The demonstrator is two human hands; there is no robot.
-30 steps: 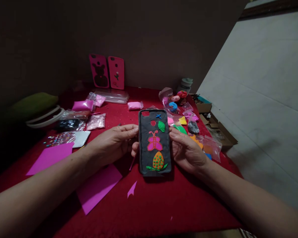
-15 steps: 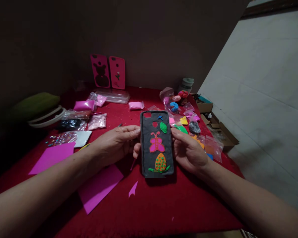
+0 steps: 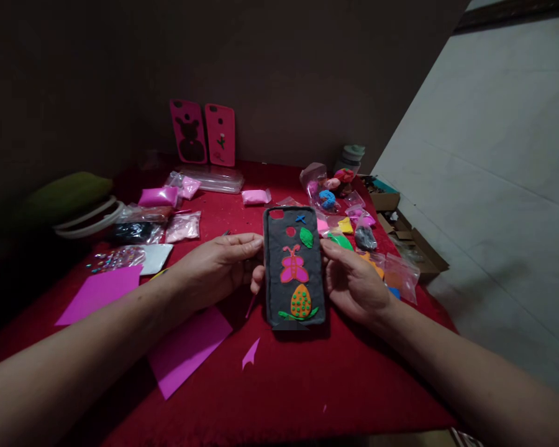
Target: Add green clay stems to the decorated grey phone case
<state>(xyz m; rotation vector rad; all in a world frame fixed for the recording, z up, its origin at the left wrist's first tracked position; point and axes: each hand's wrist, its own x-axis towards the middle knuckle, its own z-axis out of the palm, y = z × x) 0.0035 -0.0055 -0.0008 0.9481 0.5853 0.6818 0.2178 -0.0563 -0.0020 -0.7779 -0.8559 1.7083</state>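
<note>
Hardly anything has moved in the head view since a second ago: the phone case sits only a touch further right, in the same two-handed hold. Your left hand pinches its left long edge and your right hand pinches the right one, so both hands are closed on it. It hovers just above the red worktop, between your hands, with its decorated back facing you.

Any print on the clay packets behind it is too small and dim to read.

The case is dark grey, and red shows through the camera cut-out at its upper left. Down its back run a blue cross, a red dot, a green leaf, a pink butterfly edged in orange, and an orange egg dotted green above green leaves.

Two pink cases lean upright against the far wall. Pink paper sheets lie under your left forearm.
</note>
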